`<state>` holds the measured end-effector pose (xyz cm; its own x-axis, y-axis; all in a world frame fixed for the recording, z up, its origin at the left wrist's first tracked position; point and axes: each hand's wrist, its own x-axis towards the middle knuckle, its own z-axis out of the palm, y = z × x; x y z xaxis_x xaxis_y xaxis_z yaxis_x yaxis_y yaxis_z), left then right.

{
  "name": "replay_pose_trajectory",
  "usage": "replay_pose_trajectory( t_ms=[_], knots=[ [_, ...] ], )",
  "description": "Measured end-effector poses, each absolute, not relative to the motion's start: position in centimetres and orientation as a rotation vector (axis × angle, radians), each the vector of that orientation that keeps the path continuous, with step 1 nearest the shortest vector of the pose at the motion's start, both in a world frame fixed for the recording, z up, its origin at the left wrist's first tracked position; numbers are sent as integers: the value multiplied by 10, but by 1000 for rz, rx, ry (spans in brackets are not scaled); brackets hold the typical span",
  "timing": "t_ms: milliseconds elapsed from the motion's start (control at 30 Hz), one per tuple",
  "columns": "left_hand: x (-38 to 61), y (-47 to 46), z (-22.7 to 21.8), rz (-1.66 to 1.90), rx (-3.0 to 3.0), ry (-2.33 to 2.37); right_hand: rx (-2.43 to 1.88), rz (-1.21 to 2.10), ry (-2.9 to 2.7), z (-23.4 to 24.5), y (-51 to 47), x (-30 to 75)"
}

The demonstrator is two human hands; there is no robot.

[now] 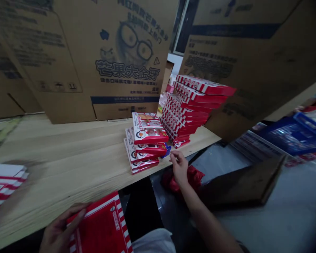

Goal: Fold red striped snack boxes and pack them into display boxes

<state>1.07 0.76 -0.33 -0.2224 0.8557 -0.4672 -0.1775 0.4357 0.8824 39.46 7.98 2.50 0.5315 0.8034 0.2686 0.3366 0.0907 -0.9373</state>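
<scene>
A flat red box (100, 225) with red-and-white striped edges is in my left hand (61, 228), tilted at the table's front edge. My left thumb lies over its face and the fingers go behind it. My right hand (179, 167) reaches forward past the table edge, its fingers curled together; anything between them is too small to make out. Just left of those fingertips sits a small blue object (167, 151), beside a short stack of red-and-white boxes (150, 131). Behind it leans a taller stack of similar boxes (185, 109).
Large cardboard cartons (131, 45) stand along the back of the wooden table (76, 151). Another striped box (5, 182) lies at the left. Below on the right are a red bag (196, 175), a brown cardboard piece (247, 182) and a blue basket (292, 133).
</scene>
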Motion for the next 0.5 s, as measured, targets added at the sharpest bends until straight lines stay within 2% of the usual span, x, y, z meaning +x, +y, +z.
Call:
replay_pose_trajectory(
  t_ms=[200,500],
  knots=[
    [9,8,-17,1086,719,1414,-1567,678,-1093,30,155,446],
    [16,3,-2,1079,745,1453,-1504,738,-938,17,155,433]
  ],
)
